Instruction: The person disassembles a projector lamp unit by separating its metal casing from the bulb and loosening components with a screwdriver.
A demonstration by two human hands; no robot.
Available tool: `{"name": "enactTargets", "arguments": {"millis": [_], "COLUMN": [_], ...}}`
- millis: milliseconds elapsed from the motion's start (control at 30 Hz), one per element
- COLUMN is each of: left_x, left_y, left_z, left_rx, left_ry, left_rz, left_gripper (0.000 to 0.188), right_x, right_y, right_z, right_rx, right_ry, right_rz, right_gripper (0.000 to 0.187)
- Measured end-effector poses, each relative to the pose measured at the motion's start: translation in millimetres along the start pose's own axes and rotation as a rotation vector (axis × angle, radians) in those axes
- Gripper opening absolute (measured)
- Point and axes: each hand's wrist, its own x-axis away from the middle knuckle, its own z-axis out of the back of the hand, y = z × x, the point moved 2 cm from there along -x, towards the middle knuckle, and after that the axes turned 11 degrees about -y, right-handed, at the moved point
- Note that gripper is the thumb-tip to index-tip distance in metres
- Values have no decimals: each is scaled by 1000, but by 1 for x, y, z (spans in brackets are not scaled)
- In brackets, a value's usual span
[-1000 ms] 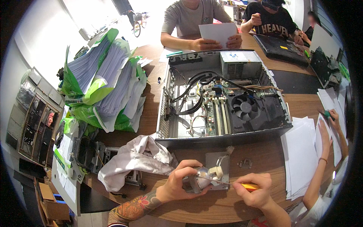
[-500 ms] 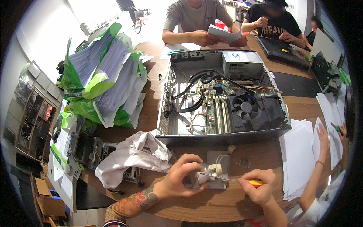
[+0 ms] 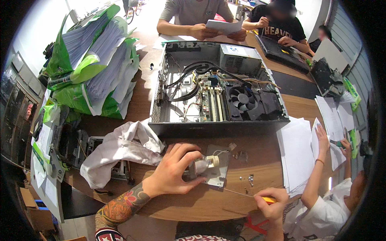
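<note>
My left hand [image 3: 173,168] is closed around the glass side of a reflector lamp [image 3: 212,161] with a cream ceramic base. White wires run from the lamp to a small connector [image 3: 232,146]. Under it lies a flat grey metal plate [image 3: 219,174]. In my right hand [image 3: 273,205] is a screwdriver [image 3: 268,199] with a yellow and orange handle. Its thin shaft points left, and the tip is by the plate's near edge, apart from the lamp. Several small screws [image 3: 251,180] and some little metal pieces [image 3: 241,156] lie right of the plate.
An opened computer case [image 3: 219,127] stands just beyond my hands. A crumpled white cloth [image 3: 116,148] lies to the left, before a tall paper stack [image 3: 96,72] in green wrapping. White sheets [image 3: 295,156] lie at right, beside another person's arm [image 3: 315,168]. Two people sit across the table.
The whole view has shifted, with the table things now further left and higher. The screwdriver tip has come away from the lamp, down to the plate's near edge. Loose screws now show.
</note>
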Motion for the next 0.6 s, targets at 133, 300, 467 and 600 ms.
{"name": "enactTargets", "arguments": {"millis": [133, 300, 467, 600], "left_x": [1, 9, 9, 8], "left_y": [11, 24, 31, 27], "left_z": [6, 10, 0, -8], "left_rx": [-113, -116, -20, 62], "left_ry": [9, 47, -33, -13], "left_rz": [5, -165, -274, -301], "left_gripper": [68, 55, 42, 30], "right_x": [4, 1, 0, -6], "right_y": [1, 10, 15, 14], "right_z": [-10, -20, -27, -29], "right_rx": [-10, -107, -121, -159], "right_ry": [36, 43, 15, 54], "right_rz": [2, 9, 24, 56], "right_gripper": [7, 6, 7, 9]}}
